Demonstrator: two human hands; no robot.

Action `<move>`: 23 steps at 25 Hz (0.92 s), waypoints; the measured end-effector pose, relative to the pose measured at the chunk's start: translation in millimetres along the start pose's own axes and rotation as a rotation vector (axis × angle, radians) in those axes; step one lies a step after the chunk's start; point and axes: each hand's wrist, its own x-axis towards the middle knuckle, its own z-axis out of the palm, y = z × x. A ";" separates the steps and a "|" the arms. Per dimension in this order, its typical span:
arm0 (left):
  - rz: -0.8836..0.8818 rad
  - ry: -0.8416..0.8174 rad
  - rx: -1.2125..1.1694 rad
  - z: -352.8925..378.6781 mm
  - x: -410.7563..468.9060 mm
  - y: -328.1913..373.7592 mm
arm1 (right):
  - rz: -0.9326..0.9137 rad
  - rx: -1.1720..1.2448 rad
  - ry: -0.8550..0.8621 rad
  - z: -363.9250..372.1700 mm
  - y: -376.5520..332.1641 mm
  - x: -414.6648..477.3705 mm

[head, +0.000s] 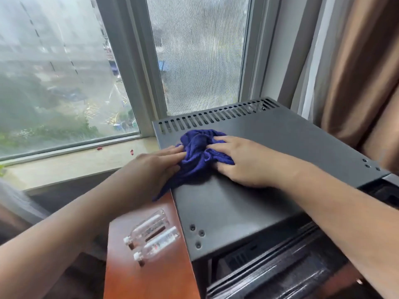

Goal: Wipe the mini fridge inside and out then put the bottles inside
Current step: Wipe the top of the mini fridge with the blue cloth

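Dark grey metal mini fridge (226,203): top panel being wiped; stage judged early, interior unverified.
Bunched blue cloth (200,152): laid on the top, gripped by the right hand (244,160), pressed by the left hand (151,167), fingers flat.
Two clear plastic bottles (151,229): laid on the reddish wooden surface (140,277) beside the fridge, not yet stowed.

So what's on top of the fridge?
A bunched blue cloth, gripped by the right hand, with the left hand touching it. The patch of fridge beneath them is hidden.
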 end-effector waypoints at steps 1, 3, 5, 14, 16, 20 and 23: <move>-0.021 -0.020 0.025 -2.9 11.9 -8.4 | -0.002 -0.006 -0.008 -0.9 4.0 19.0; -0.106 -0.046 0.060 -7.7 35.8 -21.0 | 0.009 -0.027 -0.004 -1.5 10.2 53.2; -0.183 -0.057 0.059 -9.6 58.0 -33.8 | 0.038 -0.045 0.003 -3.3 13.0 79.8; -0.333 -0.040 0.115 -8.1 104.5 -67.3 | 0.126 -0.053 0.113 -0.8 29.4 147.2; -0.311 -0.005 0.101 -6.0 101.2 -66.8 | 0.111 -0.046 0.122 -2.0 28.5 143.3; -0.257 -0.033 0.076 -7.5 88.4 -52.6 | 0.058 -0.048 0.080 -12.0 24.3 113.5; -0.202 -0.029 0.053 -8.8 61.0 -30.4 | 0.001 0.027 0.006 -21.0 15.3 77.5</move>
